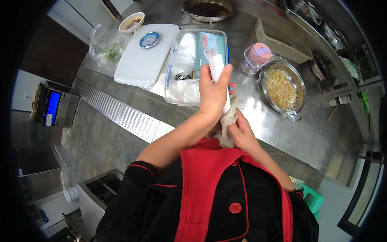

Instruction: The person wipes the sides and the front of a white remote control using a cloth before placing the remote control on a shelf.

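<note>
My left hand (214,90) grips a long white cylindrical thing (216,68), close to its upper end, over a plastic storage box. Below it, my right hand (242,130) holds a crumpled beige cloth (229,122) around the lower end, close to my chest. The storage box (167,90) contains a teal printed carton (213,39) and white plastic-wrapped items (184,56). Its translucent lid (136,66) lies at the left with a round dial gauge (149,40) on top. What the white thing is, I cannot tell.
Right of the box stand a pink-lidded jar (257,59), a film-covered metal bowl of shredded food (281,87) and a beige bin (281,45). Farther back is a pan of dark liquid (208,10). At left are a sauce bowl (131,22) and a plastic bag with greens (107,48).
</note>
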Action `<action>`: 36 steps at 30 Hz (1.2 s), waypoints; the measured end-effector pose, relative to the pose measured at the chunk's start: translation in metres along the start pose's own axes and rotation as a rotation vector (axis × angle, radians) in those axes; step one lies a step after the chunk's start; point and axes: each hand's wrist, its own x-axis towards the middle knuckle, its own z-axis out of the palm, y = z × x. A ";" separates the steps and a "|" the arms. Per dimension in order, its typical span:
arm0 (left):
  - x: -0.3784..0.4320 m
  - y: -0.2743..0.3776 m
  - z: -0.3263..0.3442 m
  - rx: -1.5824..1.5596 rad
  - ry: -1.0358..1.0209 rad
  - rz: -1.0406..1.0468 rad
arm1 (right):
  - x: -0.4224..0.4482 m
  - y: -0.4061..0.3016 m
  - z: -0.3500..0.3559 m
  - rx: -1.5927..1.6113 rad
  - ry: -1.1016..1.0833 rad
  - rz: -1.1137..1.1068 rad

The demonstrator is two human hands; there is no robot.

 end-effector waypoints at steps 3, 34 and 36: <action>-0.002 0.001 0.004 -0.052 0.001 0.084 | 0.009 -0.001 0.004 -0.091 0.108 -0.092; 0.016 0.011 -0.009 -0.098 0.023 -0.119 | -0.007 0.000 -0.019 0.524 0.024 0.183; 0.013 0.012 -0.007 -0.073 0.014 -0.098 | -0.005 -0.001 -0.013 0.410 0.045 0.162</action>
